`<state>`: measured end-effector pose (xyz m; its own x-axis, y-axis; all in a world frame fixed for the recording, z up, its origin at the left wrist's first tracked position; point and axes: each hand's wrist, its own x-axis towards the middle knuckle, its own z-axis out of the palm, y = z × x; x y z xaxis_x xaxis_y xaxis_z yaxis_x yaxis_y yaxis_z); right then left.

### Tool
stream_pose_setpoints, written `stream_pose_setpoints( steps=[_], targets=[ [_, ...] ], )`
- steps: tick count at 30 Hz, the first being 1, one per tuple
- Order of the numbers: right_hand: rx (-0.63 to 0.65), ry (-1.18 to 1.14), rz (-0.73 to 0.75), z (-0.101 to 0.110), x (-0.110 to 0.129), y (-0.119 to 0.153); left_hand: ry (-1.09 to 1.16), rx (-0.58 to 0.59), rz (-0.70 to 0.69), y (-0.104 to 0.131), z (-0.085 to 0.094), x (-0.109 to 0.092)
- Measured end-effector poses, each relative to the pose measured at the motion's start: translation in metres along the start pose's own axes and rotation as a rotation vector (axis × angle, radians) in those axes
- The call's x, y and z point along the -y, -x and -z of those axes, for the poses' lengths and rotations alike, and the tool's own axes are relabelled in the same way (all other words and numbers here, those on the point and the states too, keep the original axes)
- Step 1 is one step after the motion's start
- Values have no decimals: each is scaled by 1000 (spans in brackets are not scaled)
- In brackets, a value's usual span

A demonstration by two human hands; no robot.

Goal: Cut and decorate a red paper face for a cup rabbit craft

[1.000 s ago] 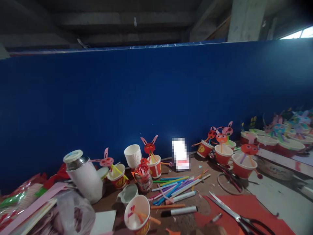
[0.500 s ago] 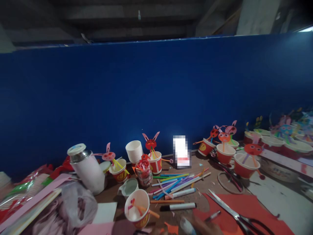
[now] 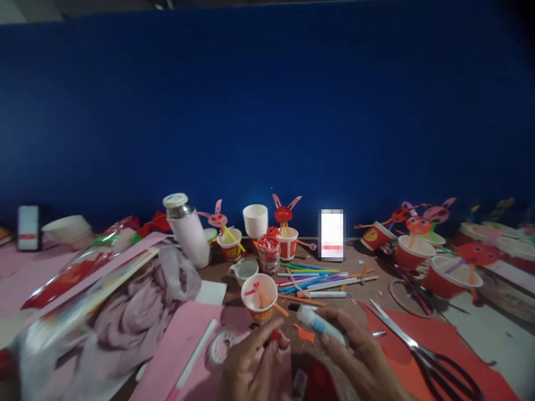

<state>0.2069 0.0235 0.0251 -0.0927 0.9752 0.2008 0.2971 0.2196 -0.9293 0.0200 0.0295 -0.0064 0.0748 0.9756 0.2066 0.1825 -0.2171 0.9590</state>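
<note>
My left hand (image 3: 253,365) is at the bottom centre, its thumb and fingers pinched on a small red paper piece (image 3: 276,336). Across from it, my right hand (image 3: 361,353) grips a glue bottle (image 3: 320,324) with a whitish cap and a pale blue label, tilted with the cap towards the upper left. Between the hands lies an orange paper scrap (image 3: 306,334). Just beyond my left hand stands a red and white paper cup (image 3: 259,298) with orange and red strips in it. A roll of tape (image 3: 220,347) rests on pink paper (image 3: 184,328) to the left.
Scissors (image 3: 412,342) lie on red paper (image 3: 455,342) at the right. Several coloured sticks (image 3: 317,281) are in the middle, behind a marker. Cups with paper figures (image 3: 288,245), a thermos (image 3: 188,231) and a blurred-out bright screen (image 3: 332,236) stand along the blue wall (image 3: 267,111).
The view has tilted down and swung left. Both hands, barely visible at the bottom edge before, now show clearly, with the red piece in the left and the glue bottle in the right.
</note>
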Motion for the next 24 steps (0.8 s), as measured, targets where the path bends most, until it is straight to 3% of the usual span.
stream_pose_setpoints(
  steps=[4, 10, 16, 21, 24],
  targets=[
    [-15, -152, 7, -16, 17, -12, 374, -27, 193, -10, 3, 0],
    [-150, -223, -45, -29, 26, -19, 583, -13, 313, -14, 8, 0],
    [-29, -328, -88, -29, 4, -22, 712, 79, 417, -7, 6, -7],
    [37, -427, -147, -31, 7, -18, 843, 174, 533, -8, -4, 1],
    [81, -407, -109, -33, 6, -12, 896, 207, 586, -9, -6, 2]
  ],
)
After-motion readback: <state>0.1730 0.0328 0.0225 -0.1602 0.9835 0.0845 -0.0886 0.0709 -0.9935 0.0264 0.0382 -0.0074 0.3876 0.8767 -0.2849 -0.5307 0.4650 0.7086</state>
